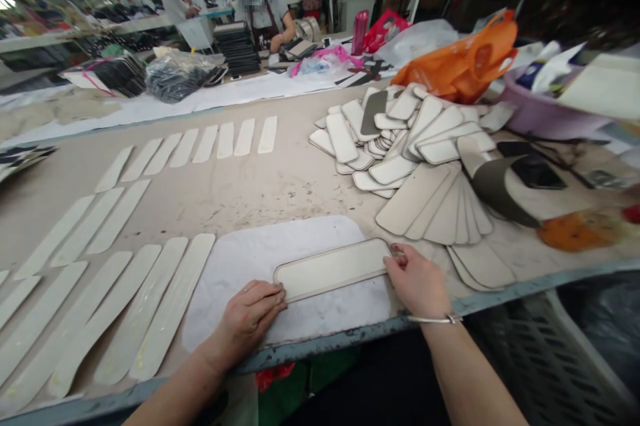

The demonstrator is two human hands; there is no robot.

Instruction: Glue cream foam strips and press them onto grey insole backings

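On the tabletop (240, 193), eight pale strips (267, 135) form the far row, three the middle; nearer ones leave the frame. Over one white sheet (220, 293), the left hand (254, 313) and right hand (419, 279) pinch opposite ends of one panel (333, 269), its long axis crosswise between them, neither nearer. Rightmost, heaped pieces (341, 137) overlap, uncountable.

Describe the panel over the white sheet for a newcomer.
At the table's near edge lies a white sheet. Over it, left hand and right hand hold the ends of a pale, dark-rimmed panel. Only it is held, unlike the strips and piled pieces.
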